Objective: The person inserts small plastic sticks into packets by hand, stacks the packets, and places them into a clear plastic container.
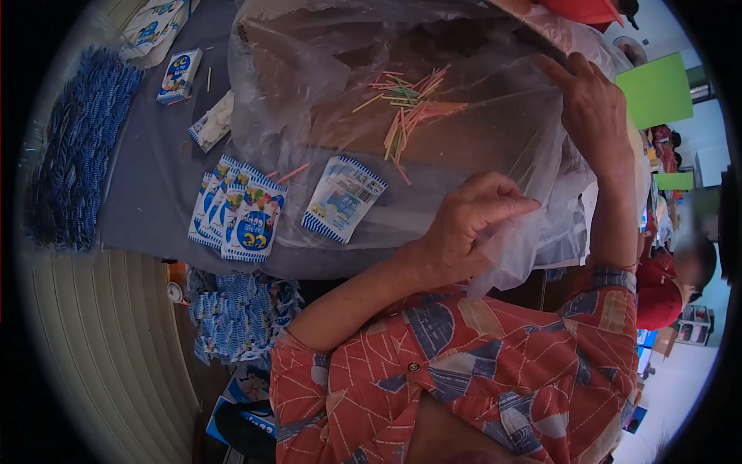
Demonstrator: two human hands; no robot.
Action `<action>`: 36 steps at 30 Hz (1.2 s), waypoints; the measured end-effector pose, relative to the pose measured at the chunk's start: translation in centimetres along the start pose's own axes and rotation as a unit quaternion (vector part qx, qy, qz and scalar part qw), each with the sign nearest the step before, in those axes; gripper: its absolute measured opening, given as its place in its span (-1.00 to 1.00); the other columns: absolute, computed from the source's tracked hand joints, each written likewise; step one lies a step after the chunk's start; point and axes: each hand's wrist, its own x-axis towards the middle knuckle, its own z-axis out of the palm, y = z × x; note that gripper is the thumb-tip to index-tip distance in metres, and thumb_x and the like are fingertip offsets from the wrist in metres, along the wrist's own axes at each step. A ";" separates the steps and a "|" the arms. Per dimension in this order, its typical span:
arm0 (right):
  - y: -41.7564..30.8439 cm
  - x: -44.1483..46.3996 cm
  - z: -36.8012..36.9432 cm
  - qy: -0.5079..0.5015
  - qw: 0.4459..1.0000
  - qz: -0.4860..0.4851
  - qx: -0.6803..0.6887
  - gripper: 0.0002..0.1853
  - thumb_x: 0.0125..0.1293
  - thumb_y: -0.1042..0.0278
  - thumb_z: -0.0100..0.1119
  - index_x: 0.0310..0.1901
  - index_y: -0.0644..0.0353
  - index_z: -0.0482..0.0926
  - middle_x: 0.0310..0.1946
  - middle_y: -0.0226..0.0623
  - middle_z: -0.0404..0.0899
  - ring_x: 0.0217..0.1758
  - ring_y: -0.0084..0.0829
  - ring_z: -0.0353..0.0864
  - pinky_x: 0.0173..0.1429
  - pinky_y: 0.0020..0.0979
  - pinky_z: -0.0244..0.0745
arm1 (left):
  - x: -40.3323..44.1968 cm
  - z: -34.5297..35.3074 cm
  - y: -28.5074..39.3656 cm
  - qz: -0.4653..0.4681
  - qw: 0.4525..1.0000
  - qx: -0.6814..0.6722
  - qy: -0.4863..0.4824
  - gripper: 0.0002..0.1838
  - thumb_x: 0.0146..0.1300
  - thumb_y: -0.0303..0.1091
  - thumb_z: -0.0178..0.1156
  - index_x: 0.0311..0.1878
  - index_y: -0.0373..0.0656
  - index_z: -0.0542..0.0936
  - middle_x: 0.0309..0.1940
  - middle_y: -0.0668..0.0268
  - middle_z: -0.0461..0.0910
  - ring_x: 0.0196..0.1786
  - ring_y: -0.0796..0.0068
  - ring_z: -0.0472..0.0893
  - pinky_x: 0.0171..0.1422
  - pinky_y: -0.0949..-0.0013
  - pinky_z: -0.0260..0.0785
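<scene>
My left hand (pixel 475 224) pinches the loose edge of a large clear plastic bag (pixel 294 93). Farther up on the right, my right hand (pixel 595 116) has its fingers bent around the bag's rim. Between the hands and the far side, thin pink, green and yellow sticks (pixel 410 104) lie in a loose pile in the bag's open area. One blue-and-white packet (pixel 344 198) lies flat left of my left hand. A fanned group of similar packets (pixel 251 220) rests farther left, with two pink sticks (pixel 292 173) beside it.
A small box (pixel 179 76) and a crumpled packet (pixel 212 121) sit on the grey table cover (pixel 147 185). Strips of blue packets (pixel 85 147) hang at the left edge. More packets (pixel 239 313) are below the table. A person in red (pixel 661 290) is at the right.
</scene>
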 end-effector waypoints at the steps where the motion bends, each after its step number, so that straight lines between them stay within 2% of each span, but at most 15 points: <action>1: -0.1 -0.6 0.3 -0.011 1.000 0.005 -0.006 -0.57 0.15 0.55 0.11 0.05 -0.07 0.67 -0.17 -0.21 0.54 -0.10 -0.23 0.65 -0.22 -0.24 0.61 | -0.1 -0.1 -0.5 -0.005 0.999 0.026 -0.034 -0.60 0.08 -0.58 0.21 0.05 -0.25 0.67 -0.08 0.16 0.57 -0.02 0.29 0.61 0.07 0.34 0.44; 5: -2.5 -3.1 2.8 -0.079 0.996 -0.044 -0.016 -0.58 0.11 0.53 0.13 0.02 -0.04 0.69 -0.10 -0.24 0.51 0.00 -0.25 0.58 -0.13 -0.24 0.58 | -2.0 0.9 -4.0 -0.055 0.980 0.123 -0.143 -0.63 0.01 -0.57 0.21 -0.04 -0.23 0.68 -0.19 0.14 0.58 -0.12 0.10 0.60 -0.04 0.21 0.46; 12: -11.1 0.8 5.4 0.033 0.962 -0.154 0.223 -0.49 0.13 0.37 0.16 0.19 -0.02 0.58 0.11 -0.18 0.45 0.14 -0.19 0.45 0.21 -0.18 0.44 | -6.1 3.5 -7.8 0.006 0.935 0.310 -0.169 -0.80 0.00 -0.46 0.30 -0.24 -0.15 0.67 -0.26 0.17 0.54 -0.10 0.10 0.56 -0.03 0.15 0.47; 16: -14.1 2.8 9.0 0.091 0.944 -0.215 0.233 -0.56 0.16 0.34 0.14 0.13 0.05 0.58 0.10 -0.16 0.42 0.19 -0.19 0.41 0.31 -0.12 0.36 | -6.7 3.6 -8.1 0.033 0.919 0.352 -0.172 -0.79 -0.05 -0.44 0.27 -0.26 -0.11 0.67 -0.26 0.18 0.52 -0.06 0.10 0.51 -0.01 0.13 0.47; 18: -14.7 3.3 9.8 -0.019 0.948 -0.213 0.237 -0.66 0.19 0.33 0.12 0.02 0.13 0.56 0.07 -0.14 0.41 0.23 -0.17 0.40 0.37 -0.08 0.30 | -6.9 3.3 -8.1 0.020 0.918 0.351 -0.184 -0.78 -0.07 -0.43 0.26 -0.27 -0.11 0.67 -0.25 0.18 0.51 -0.07 0.10 0.51 0.00 0.12 0.47; 20: -14.5 3.2 10.5 0.002 0.953 -0.222 0.205 -0.70 0.19 0.31 0.12 -0.03 0.14 0.55 0.04 -0.16 0.42 0.24 -0.18 0.40 0.37 -0.08 0.29 | -6.9 3.2 -8.1 -0.049 0.910 0.339 -0.233 -0.85 -0.04 -0.39 0.22 -0.34 -0.12 0.66 -0.14 0.11 0.51 0.13 0.05 0.43 0.26 0.03 0.35; 21: -14.3 3.1 10.8 0.020 0.959 -0.226 0.170 -0.74 0.20 0.30 0.13 -0.08 0.15 0.53 0.02 -0.19 0.43 0.25 -0.20 0.39 0.37 -0.09 0.29 | -6.6 3.1 -7.7 -0.051 0.910 0.339 -0.233 -0.85 -0.04 -0.39 0.22 -0.34 -0.12 0.66 -0.14 0.11 0.51 0.13 0.05 0.43 0.26 0.03 0.35; 25: -13.6 2.7 12.5 -0.002 0.962 -0.167 0.214 -0.76 0.24 0.31 0.12 -0.09 0.18 0.50 -0.04 -0.17 0.48 0.20 -0.15 0.44 0.31 -0.13 0.34 | -5.2 1.7 -5.1 -0.031 0.920 0.313 -0.234 -0.62 -0.05 -0.42 0.26 -0.07 -0.15 0.65 -0.02 0.02 0.47 0.18 -0.02 0.41 0.33 0.03 0.32; 28: -11.1 2.1 12.7 -0.003 0.920 -0.079 0.383 -0.80 0.30 0.34 0.09 -0.09 0.21 0.48 -0.19 -0.04 0.55 0.02 -0.02 0.55 0.18 -0.12 0.45 | -3.1 -1.7 -0.2 -0.057 0.932 0.296 -0.202 -0.37 -0.07 -0.40 0.39 0.19 -0.22 0.55 0.13 -0.02 0.40 0.19 -0.03 0.40 0.35 0.06 0.31; 29: -10.0 1.9 12.6 -0.063 0.880 0.020 0.471 -0.79 0.32 0.34 0.08 -0.08 0.22 0.48 -0.25 0.04 0.56 -0.07 0.06 0.56 0.10 -0.09 0.47 | -2.5 -3.2 2.1 -0.089 0.926 0.323 -0.177 -0.35 -0.06 -0.38 0.41 0.20 -0.23 0.54 0.13 0.01 0.42 0.18 -0.02 0.41 0.33 0.06 0.32; 30: -9.1 1.5 12.7 -0.119 0.818 0.118 0.550 -0.79 0.33 0.35 0.07 -0.07 0.24 0.47 -0.31 0.12 0.56 -0.16 0.13 0.57 0.02 -0.06 0.50 | -2.4 -4.6 3.9 -0.120 0.917 0.350 -0.152 -0.33 -0.05 -0.36 0.43 0.21 -0.24 0.53 0.14 0.03 0.43 0.17 -0.01 0.43 0.31 0.06 0.33; 33: -9.4 -0.4 15.4 -0.036 0.846 0.111 0.520 -0.76 0.38 0.30 0.04 -0.01 0.23 0.44 -0.39 0.20 0.53 -0.22 0.19 0.58 -0.08 -0.02 0.48 | -4.1 -7.2 5.3 -0.157 0.839 0.514 -0.081 -0.38 0.01 -0.30 0.42 0.18 -0.26 0.53 0.05 0.09 0.47 0.08 0.04 0.47 0.17 0.07 0.38; 34: -9.4 -0.4 14.8 -0.033 0.845 0.115 0.522 -0.76 0.38 0.30 0.04 -0.01 0.23 0.44 -0.39 0.20 0.53 -0.22 0.19 0.58 -0.08 -0.02 0.48 | -4.9 -7.5 5.0 -0.187 0.770 0.606 -0.072 -0.43 0.03 -0.30 0.41 0.13 -0.30 0.54 -0.02 0.11 0.47 0.03 0.06 0.48 0.09 0.07 0.38; 35: -9.8 -0.3 13.7 -0.173 0.879 0.083 0.437 -0.74 0.39 0.29 0.01 0.02 0.22 0.43 -0.27 0.14 0.56 -0.09 0.10 0.59 -0.06 -0.08 0.48 | -5.6 -7.6 4.4 -0.214 0.688 0.690 -0.060 -0.47 0.04 -0.29 0.39 0.08 -0.34 0.55 -0.08 0.13 0.48 -0.01 0.07 0.48 0.02 0.08 0.39; 36: -10.3 -0.2 12.6 -0.307 0.887 0.046 0.341 -0.73 0.40 0.29 -0.03 0.05 0.21 0.42 -0.14 0.09 0.59 0.04 0.02 0.60 -0.03 -0.13 0.49 | -6.1 -7.4 3.7 -0.214 0.685 0.693 -0.062 -0.47 0.04 -0.29 0.39 0.08 -0.34 0.55 -0.08 0.13 0.48 -0.01 0.07 0.48 0.02 0.08 0.39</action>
